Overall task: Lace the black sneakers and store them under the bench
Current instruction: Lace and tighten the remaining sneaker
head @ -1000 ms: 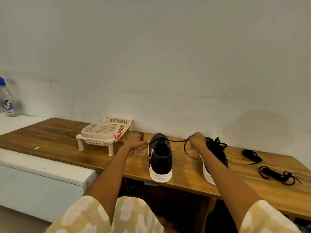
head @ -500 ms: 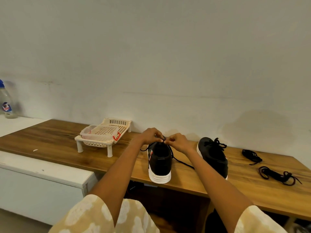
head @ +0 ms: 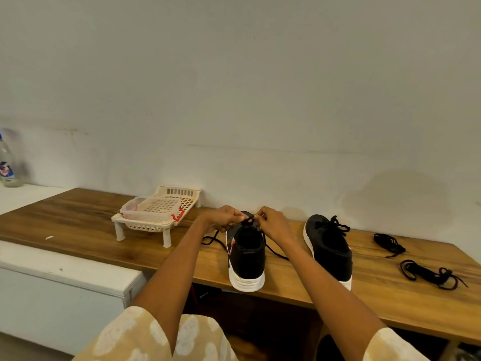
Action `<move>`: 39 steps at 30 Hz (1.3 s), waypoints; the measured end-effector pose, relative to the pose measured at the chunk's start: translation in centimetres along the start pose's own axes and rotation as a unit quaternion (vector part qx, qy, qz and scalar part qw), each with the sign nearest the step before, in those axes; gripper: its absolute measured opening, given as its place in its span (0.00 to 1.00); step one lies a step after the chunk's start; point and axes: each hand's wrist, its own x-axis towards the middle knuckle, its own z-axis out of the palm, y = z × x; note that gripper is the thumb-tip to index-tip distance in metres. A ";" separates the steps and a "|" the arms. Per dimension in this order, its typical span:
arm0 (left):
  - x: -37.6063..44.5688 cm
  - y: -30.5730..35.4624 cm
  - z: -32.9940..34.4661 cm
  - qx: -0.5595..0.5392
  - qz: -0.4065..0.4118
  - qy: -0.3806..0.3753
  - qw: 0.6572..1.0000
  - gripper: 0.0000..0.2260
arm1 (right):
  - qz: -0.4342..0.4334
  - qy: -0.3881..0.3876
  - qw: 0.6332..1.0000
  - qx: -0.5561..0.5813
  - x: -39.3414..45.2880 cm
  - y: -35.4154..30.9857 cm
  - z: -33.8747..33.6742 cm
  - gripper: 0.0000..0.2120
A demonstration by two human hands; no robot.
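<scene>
Two black sneakers with white soles stand heel-toward-me on the wooden bench point(head: 78, 222). Over the left sneaker point(head: 247, 256), my left hand point(head: 223, 220) and my right hand point(head: 270, 222) meet above its tongue, each pinching the black lace point(head: 248, 220). Loose lace ends trail onto the bench on both sides of that shoe. The right sneaker point(head: 329, 248) stands apart, its lace tied in a bow on top.
A cream plastic rack point(head: 156, 212) on legs stands at the back left against the wall. Two loose black laces point(head: 389, 243) point(head: 429, 274) lie at the right. A bottle point(head: 6, 165) stands on the white ledge far left. Dark space opens under the bench.
A second ago my hands were spread wide, pulling the lace ends apart. They have come together over the left sneaker's tongue and stay there, pinching the lace.
</scene>
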 end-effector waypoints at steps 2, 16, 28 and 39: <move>-0.1 -0.1 -0.3 -0.040 -0.022 -0.039 0.998 0.13 | -0.007 0.005 1.000 -0.001 -0.1 0.1 0.1 0.08; -0.6 1.2 1.4 0.109 0.053 0.043 0.992 0.07 | 0.150 -0.063 0.899 0.407 -0.2 0.5 -3.8 0.14; 0.1 0.5 2.7 0.107 0.053 0.122 0.985 0.09 | 0.062 -0.065 0.959 0.270 0.7 0.9 -6.5 0.16; 0.4 0.4 2.7 0.103 0.045 0.104 0.988 0.07 | 0.024 -0.185 0.961 0.206 -0.3 0.9 -3.0 0.16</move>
